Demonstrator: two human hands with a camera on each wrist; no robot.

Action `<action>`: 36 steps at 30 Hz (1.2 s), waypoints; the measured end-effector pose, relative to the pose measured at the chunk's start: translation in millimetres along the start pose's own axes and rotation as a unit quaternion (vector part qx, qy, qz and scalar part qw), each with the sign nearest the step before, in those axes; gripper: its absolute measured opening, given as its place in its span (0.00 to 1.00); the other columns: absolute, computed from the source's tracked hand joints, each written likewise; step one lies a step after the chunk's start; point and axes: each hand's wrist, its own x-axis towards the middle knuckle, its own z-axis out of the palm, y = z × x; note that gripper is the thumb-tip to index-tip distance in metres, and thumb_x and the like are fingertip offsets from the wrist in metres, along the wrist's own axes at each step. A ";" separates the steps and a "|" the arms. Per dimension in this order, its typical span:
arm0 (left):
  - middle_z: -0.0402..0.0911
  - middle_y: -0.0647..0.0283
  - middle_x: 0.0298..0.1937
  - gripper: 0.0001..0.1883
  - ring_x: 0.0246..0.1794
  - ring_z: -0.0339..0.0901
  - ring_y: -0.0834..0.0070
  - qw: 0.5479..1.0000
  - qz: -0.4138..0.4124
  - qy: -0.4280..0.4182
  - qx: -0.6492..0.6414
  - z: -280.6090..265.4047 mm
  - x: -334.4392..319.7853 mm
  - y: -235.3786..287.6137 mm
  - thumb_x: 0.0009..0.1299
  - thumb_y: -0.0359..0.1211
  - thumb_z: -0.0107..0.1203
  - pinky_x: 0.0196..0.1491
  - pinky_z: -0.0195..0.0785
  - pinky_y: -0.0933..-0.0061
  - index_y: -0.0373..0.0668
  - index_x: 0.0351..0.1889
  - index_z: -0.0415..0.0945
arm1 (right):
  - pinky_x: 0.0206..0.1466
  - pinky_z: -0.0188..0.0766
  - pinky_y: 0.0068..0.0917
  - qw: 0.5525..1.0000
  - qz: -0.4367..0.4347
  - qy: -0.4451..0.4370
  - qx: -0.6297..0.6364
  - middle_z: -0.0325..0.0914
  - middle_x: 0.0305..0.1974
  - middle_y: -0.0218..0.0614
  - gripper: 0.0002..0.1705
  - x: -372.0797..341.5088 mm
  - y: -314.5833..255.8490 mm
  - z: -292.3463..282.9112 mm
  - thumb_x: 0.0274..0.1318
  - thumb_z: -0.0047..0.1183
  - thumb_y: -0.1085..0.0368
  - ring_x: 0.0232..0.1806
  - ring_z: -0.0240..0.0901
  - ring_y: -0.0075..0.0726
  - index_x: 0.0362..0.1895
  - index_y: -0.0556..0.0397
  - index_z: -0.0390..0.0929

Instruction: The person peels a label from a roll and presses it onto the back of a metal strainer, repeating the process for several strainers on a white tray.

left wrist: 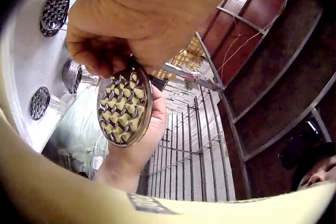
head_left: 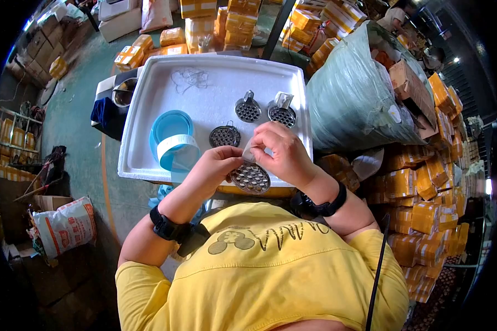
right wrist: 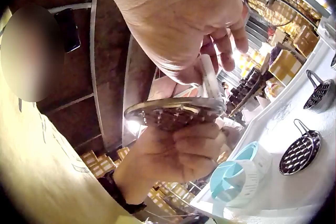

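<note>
Close to my chest, at the tray's front edge, my left hand (head_left: 220,161) grips a round metal grater (head_left: 251,179) by its handle end. Its toothed, perforated disc faces up and shows fully in the left wrist view (left wrist: 125,109). With thumb and fingers, my right hand (head_left: 284,157) pinches a whitish label (head_left: 248,153) at the grater's handle; the right wrist view shows it as a white strip (right wrist: 209,77). The handle is mostly hidden by my hands. Just beyond lies another grater (head_left: 225,135). A light-blue roll of labels (head_left: 174,135) sits left of my hands.
A white foam tray (head_left: 215,66) holds two more graters farther right: one bare (head_left: 248,108), one with a white label on its handle (head_left: 282,113). Clear thread (head_left: 190,79) lies at the back. A large pale-green sack (head_left: 350,91) and taped cartons (head_left: 414,190) stand right.
</note>
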 end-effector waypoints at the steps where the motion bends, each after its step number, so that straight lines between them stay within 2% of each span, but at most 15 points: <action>1: 0.77 0.61 0.35 0.10 0.33 0.75 0.77 1.000 0.002 -0.001 0.001 0.2 0.0 0.1 0.64 0.25 0.49 0.38 0.70 0.78 0.32 0.42 0.70 | 0.35 0.68 0.29 1.000 0.002 0.000 0.002 0.71 0.32 0.39 0.07 -0.5 0.3 0.5 0.38 0.57 0.73 0.32 0.71 0.41 0.25 0.55 0.72; 9: 0.77 0.64 0.31 0.07 0.29 0.74 0.81 0.998 0.040 0.024 0.031 7.6 -0.8 3.1 0.63 0.27 0.52 0.34 0.68 0.82 0.33 0.37 0.73 | 0.34 0.68 0.28 1.000 0.003 -0.011 -0.002 0.71 0.32 0.38 0.07 0.0 -8.0 -2.0 0.38 0.57 0.75 0.32 0.71 0.41 0.23 0.55 0.72; 12: 0.77 0.66 0.29 0.06 0.28 0.73 0.82 0.994 0.073 0.053 0.059 9.0 -0.5 5.3 0.63 0.27 0.52 0.32 0.66 0.83 0.33 0.35 0.74 | 0.38 0.69 0.26 1.000 -0.011 0.019 -0.012 0.72 0.35 0.37 0.12 -6.3 -4.7 -0.1 0.40 0.57 0.74 0.35 0.72 0.36 0.33 0.55 0.73; 15: 0.77 0.67 0.29 0.07 0.27 0.71 0.84 0.994 0.065 0.073 0.048 11.2 -3.3 14.1 0.63 0.27 0.51 0.31 0.64 0.84 0.32 0.35 0.74 | 0.43 0.69 0.25 0.976 0.117 0.091 0.159 0.72 0.40 0.37 0.24 -11.5 -10.6 2.0 0.42 0.58 0.73 0.39 0.71 0.31 0.48 0.56 0.68; 16: 0.77 0.67 0.29 0.07 0.27 0.71 0.85 0.994 0.059 0.081 0.042 10.8 -3.8 12.4 0.63 0.27 0.51 0.31 0.64 0.84 0.32 0.35 0.74 | 0.46 0.69 0.24 0.967 0.125 0.090 0.203 0.71 0.45 0.36 0.32 -14.5 -3.0 4.0 0.46 0.58 0.68 0.41 0.70 0.26 0.56 0.56 0.60; 19: 0.77 0.67 0.29 0.07 0.27 0.70 0.85 0.995 0.051 0.079 0.035 10.7 -3.9 5.8 0.63 0.27 0.51 0.31 0.63 0.84 0.32 0.35 0.74 | 0.44 0.68 0.21 0.951 0.184 -0.046 0.245 0.72 0.43 0.34 0.27 -19.4 11.0 4.4 0.48 0.58 0.64 0.40 0.69 0.24 0.53 0.56 0.65; 20: 0.77 0.67 0.29 0.07 0.27 0.70 0.85 0.996 0.049 0.073 0.034 11.1 -3.8 3.8 0.63 0.27 0.51 0.32 0.63 0.85 0.32 0.35 0.74 | 0.39 0.67 0.18 0.933 0.231 -0.079 0.266 0.75 0.36 0.31 0.20 -20.5 9.3 5.1 0.50 0.57 0.62 0.36 0.69 0.19 0.46 0.56 0.71; 23: 0.77 0.67 0.29 0.07 0.28 0.70 0.86 0.995 0.058 0.066 0.037 14.0 -3.1 1.2 0.63 0.28 0.51 0.32 0.63 0.85 0.32 0.35 0.74 | 0.35 0.67 0.17 0.902 0.310 -0.079 0.289 0.76 0.28 0.29 0.13 -17.2 -1.6 2.6 0.50 0.56 0.63 0.31 0.69 0.17 0.38 0.57 0.74; 26: 0.77 0.67 0.29 0.07 0.28 0.70 0.86 0.995 0.074 0.051 0.044 15.6 -2.4 -0.4 0.63 0.28 0.51 0.32 0.63 0.85 0.32 0.35 0.74 | 0.33 0.67 0.18 0.915 0.302 -0.064 0.258 0.76 0.26 0.28 0.11 -20.0 2.5 5.7 0.50 0.56 0.63 0.28 0.69 0.16 0.35 0.58 0.74; 32: 0.76 0.68 0.29 0.08 0.28 0.69 0.85 0.996 0.054 0.052 0.044 18.8 -2.6 1.4 0.63 0.29 0.52 0.32 0.62 0.84 0.33 0.35 0.74 | 0.34 0.67 0.18 0.915 0.291 -0.042 0.276 0.76 0.26 0.29 0.09 -23.2 6.3 7.5 0.50 0.56 0.66 0.29 0.69 0.17 0.34 0.57 0.74; 35: 0.75 0.68 0.28 0.08 0.29 0.69 0.84 0.991 0.062 0.029 0.117 20.3 -4.1 10.6 0.63 0.30 0.52 0.32 0.62 0.82 0.33 0.35 0.74 | 0.34 0.68 0.19 0.950 0.216 -0.041 0.220 0.77 0.26 0.31 0.07 -26.1 9.2 2.2 0.49 0.56 0.67 0.30 0.70 0.18 0.31 0.56 0.75; 36: 0.74 0.67 0.32 0.12 0.31 0.68 0.84 0.991 0.044 -0.019 0.125 15.6 0.1 8.7 0.62 0.31 0.53 0.33 0.62 0.82 0.35 0.41 0.71 | 0.31 0.68 0.21 0.958 0.190 -0.012 0.216 0.77 0.26 0.34 0.06 -30.2 11.6 3.5 0.47 0.57 0.68 0.28 0.72 0.22 0.29 0.55 0.75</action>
